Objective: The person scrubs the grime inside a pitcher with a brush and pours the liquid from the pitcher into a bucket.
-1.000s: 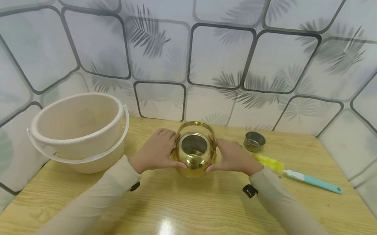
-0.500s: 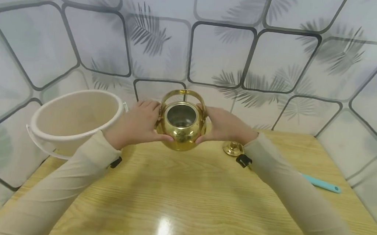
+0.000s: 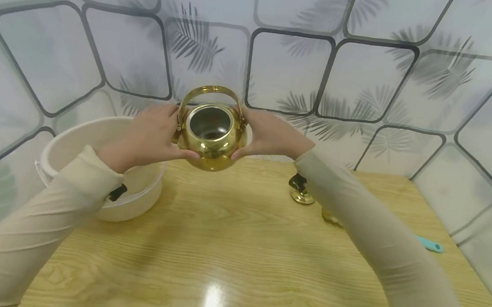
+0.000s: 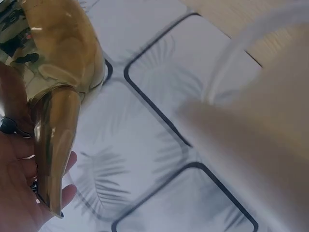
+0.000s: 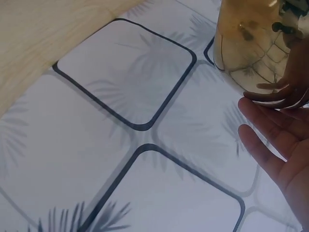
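Observation:
A shiny gold teapot (image 3: 212, 146), lidless with its mouth facing me and its arched handle up, hangs in the air between both hands. My left hand (image 3: 143, 131) holds its left side, thumb on the front. In the left wrist view its tapered spout (image 4: 55, 140) lies against the fingers (image 4: 21, 159) of that hand. My right hand (image 3: 273, 134) holds the right side, thumb also at the front; the right wrist view shows its fingertips (image 5: 253, 106) by the teapot's lower wall. Left of the teapot, partly behind my left forearm, stands a white bucket (image 3: 146, 203).
A gold lid (image 3: 302, 197) lies on the wooden table (image 3: 238, 249), partly behind my right wrist. My right sleeve covers most of a brush, leaving some yellow bristles (image 3: 331, 218) and its blue handle (image 3: 431, 244) showing. A patterned wall (image 3: 287, 75) rises behind.
Both hands have lifted the teapot off the table and carried it up and left, towards the bucket. The lid has come into view; the small metal strainer is now hidden behind my right arm.

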